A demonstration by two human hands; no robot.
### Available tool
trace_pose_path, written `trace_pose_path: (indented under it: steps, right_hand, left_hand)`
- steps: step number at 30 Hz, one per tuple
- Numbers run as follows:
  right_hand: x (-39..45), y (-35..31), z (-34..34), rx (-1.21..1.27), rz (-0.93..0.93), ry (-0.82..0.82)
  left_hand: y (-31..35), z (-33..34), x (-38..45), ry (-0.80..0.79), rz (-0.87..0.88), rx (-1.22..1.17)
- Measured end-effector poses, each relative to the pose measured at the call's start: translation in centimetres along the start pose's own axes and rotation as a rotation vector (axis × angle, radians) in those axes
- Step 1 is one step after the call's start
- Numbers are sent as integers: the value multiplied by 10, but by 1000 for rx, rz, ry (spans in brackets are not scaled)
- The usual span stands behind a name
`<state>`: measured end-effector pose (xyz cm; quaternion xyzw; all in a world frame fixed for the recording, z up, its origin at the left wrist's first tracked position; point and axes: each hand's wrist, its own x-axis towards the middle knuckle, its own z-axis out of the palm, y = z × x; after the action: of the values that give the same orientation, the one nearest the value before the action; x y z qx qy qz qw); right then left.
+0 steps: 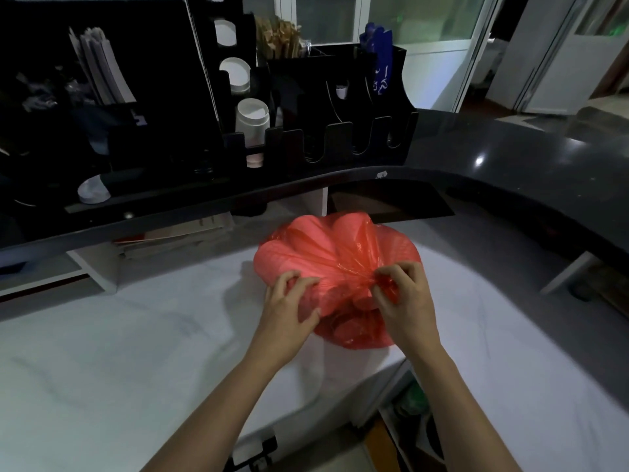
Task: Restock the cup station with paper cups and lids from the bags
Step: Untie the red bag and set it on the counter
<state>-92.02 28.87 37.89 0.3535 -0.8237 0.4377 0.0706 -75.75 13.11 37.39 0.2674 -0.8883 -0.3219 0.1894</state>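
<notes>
Knot [386,284] at the red bag's [326,253] four o'clock — your right hand [405,301] pinches it, left hand [289,308] grips plastic — tease it loose, don't tear.

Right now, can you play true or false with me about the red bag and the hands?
1. The red bag lies on the white counter. True.
2. The right hand pinches the bag's twisted knot. True.
3. The left hand holds a paper cup. False: it grips the bag's plastic.
4. The bag is wide open. False: its top is gathered shut.
5. White cups sit in the black cup station behind. True.
</notes>
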Motion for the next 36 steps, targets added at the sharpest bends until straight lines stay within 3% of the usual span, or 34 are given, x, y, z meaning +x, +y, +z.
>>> trace_pose_path:
  steps: [14,26,36]
  right_hand:
    - [29,30,-9,19,39,-85]
    - [29,17,-16,5,-116,-9]
    - [21,-7,-1,106,-246,-156]
  left_hand:
    - [16,26,15,43,-75,44]
    - [24,24,2,78,-72,34]
    - [31,0,-21,197,-88,35]
